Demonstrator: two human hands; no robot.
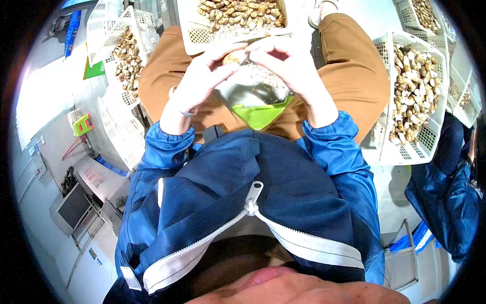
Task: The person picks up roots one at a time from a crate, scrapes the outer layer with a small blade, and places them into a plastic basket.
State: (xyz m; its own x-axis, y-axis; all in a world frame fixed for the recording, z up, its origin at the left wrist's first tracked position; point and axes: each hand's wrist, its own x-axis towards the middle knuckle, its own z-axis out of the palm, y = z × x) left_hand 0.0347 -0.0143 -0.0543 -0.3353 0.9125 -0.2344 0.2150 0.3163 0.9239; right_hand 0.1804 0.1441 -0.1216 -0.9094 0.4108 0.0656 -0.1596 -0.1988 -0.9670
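Observation:
My left hand (208, 71) is closed round a brown and tan lump (234, 57), which looks like one of the mushroom-like pieces in the baskets. My right hand (279, 58) is beside it, its thumb and fingers pinched together near the lump's right side; what they hold, if anything, is too small to make out. Below both hands, between the knees, lies a pale container or bag (253, 88) with dark and whitish bits in it and a bright green lower edge (260, 115). Just beyond the hands stands a white basket (197, 38) of brown and white pieces (243, 14).
A white basket (429, 144) full of similar pieces stands at the right, with more baskets behind it. Further filled baskets (104, 43) are at the left. Another person in a blue jacket (440, 202) sits at the far right.

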